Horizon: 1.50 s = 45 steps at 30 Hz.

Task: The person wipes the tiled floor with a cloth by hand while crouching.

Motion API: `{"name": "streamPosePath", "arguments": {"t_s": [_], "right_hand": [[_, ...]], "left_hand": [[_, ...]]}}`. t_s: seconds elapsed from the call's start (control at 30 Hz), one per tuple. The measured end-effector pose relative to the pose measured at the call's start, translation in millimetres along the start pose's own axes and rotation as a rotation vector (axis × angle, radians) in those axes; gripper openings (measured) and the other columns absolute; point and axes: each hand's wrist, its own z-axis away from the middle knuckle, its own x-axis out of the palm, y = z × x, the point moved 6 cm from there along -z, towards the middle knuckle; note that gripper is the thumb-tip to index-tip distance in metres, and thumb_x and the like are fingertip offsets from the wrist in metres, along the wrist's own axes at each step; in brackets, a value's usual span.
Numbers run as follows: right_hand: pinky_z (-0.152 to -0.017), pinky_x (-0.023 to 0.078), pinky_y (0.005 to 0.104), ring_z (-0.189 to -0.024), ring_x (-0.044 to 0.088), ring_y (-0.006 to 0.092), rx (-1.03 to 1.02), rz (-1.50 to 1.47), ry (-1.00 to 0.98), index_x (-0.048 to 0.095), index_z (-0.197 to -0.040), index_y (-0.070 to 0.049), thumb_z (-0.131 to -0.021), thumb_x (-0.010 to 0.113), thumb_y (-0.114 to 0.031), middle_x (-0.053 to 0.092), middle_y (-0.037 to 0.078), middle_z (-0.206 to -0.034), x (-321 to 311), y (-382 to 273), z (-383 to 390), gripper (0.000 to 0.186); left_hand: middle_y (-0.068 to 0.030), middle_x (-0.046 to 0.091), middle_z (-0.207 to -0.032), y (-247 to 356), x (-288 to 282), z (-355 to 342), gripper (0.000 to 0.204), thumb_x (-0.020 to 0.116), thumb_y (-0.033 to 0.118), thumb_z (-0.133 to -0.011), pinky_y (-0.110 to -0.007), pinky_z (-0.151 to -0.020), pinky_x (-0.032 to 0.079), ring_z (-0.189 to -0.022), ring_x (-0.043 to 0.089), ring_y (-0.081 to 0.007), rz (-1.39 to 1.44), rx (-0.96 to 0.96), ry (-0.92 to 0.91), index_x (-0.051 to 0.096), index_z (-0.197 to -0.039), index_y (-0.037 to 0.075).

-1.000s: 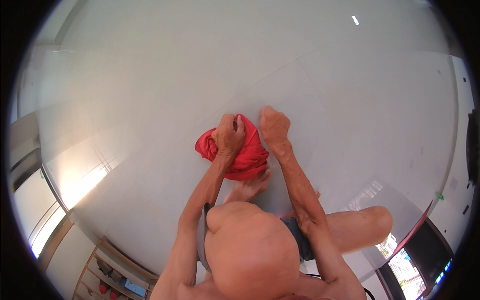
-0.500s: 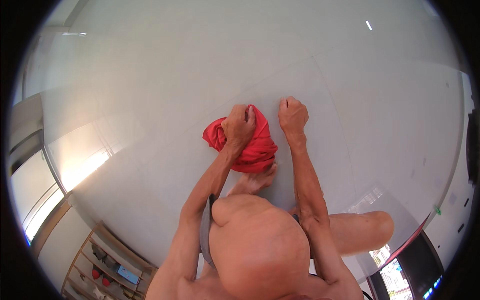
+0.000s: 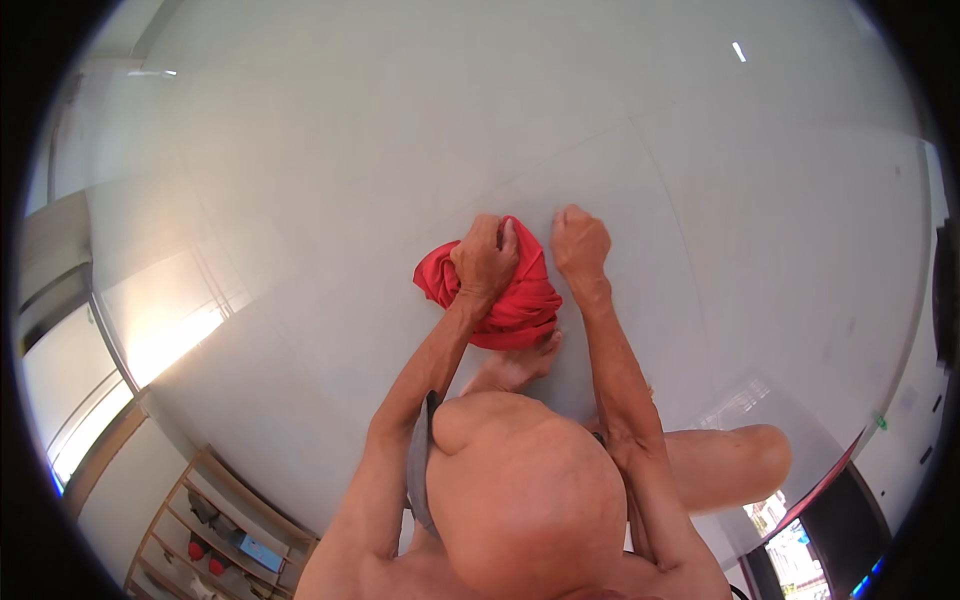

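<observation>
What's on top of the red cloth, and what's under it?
The curled left hand is on top of the red cloth. Pale floor shows around it, and a bare foot at its near edge. Whatever the cloth covers, including any more of the foot, cannot be seen.

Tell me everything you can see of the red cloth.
The red cloth is plain, bright red and looks like soft, thin fabric with a slight sheen. It lies bunched in a loose heap on the smooth pale floor, with a flap out to the left, a smoother panel at the far right and tight folds along the near right. The curled fingers of the left hand hold it from above. Its near edge meets a bare foot; whether it overlaps is unclear.
</observation>
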Motion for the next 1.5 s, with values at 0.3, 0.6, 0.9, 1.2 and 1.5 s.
{"name": "streamPosePath", "arguments": {"t_s": [0.3, 0.6, 0.9, 1.2, 1.5], "right_hand": [[-0.076, 0.053, 0.0554, -0.085, 0.067, 0.0473, 0.050, -0.239, -0.012, 0.065, -0.090, -0.003, -0.097, 0.066, -0.028, 0.069, 0.024, -0.086, -1, -40, 49, 0.026], [-0.073, 0.054, 0.0561, -0.080, 0.067, 0.0468, 0.044, -0.142, -0.134, 0.066, -0.085, -0.002, -0.095, 0.065, -0.026, 0.069, 0.024, -0.083, 10, -9, 61, 0.026], [-0.065, 0.050, 0.0550, -0.072, 0.066, 0.0477, -0.005, -0.135, 0.134, 0.061, -0.073, -0.002, -0.098, 0.062, -0.022, 0.067, 0.025, -0.076, -11, -19, 35, 0.032], [-0.069, 0.049, 0.0572, -0.081, 0.065, 0.0467, -0.006, -0.173, 0.070, 0.061, -0.091, -0.003, -0.096, 0.055, -0.017, 0.068, 0.022, -0.085, 2, -20, 58, 0.016], [-0.070, 0.050, 0.0576, -0.083, 0.063, 0.0472, -0.036, -0.181, 0.168, 0.058, -0.091, -0.005, -0.102, 0.051, -0.016, 0.067, 0.021, -0.087, -9, -13, 44, 0.017]], "left_hand": [[-0.0073, 0.069, -0.090, -5, -5, -1, 0.011, 0.074, 0.018, -0.093, -0.042, -0.061, 0.052, -0.074, 0.069, -0.0303, 0.042, 0.073, 0.025, 0.067, -0.096, 0.011], [-0.0130, 0.066, -0.087, 18, 15, -1, 0.014, 0.074, 0.015, -0.092, -0.044, -0.067, 0.054, -0.079, 0.069, -0.0344, 0.099, 0.146, -0.301, 0.067, -0.100, 0.006], [-0.0197, 0.070, -0.083, 37, 34, -30, 0.018, 0.073, 0.018, -0.090, -0.049, -0.068, 0.054, -0.077, 0.068, -0.0417, 0.133, 0.006, -0.200, 0.064, -0.089, 0.002], [-0.0215, 0.072, -0.080, 33, 37, -30, 0.019, 0.072, 0.018, -0.091, -0.050, -0.068, 0.055, -0.076, 0.070, -0.0440, 0.106, -0.032, -0.302, 0.065, -0.088, 0.001], [-0.0209, 0.069, -0.081, 48, 44, -36, 0.020, 0.069, 0.021, -0.094, -0.052, -0.068, 0.052, -0.077, 0.067, -0.0442, 0.057, -0.002, -0.314, 0.062, -0.089, 0.002]]}}
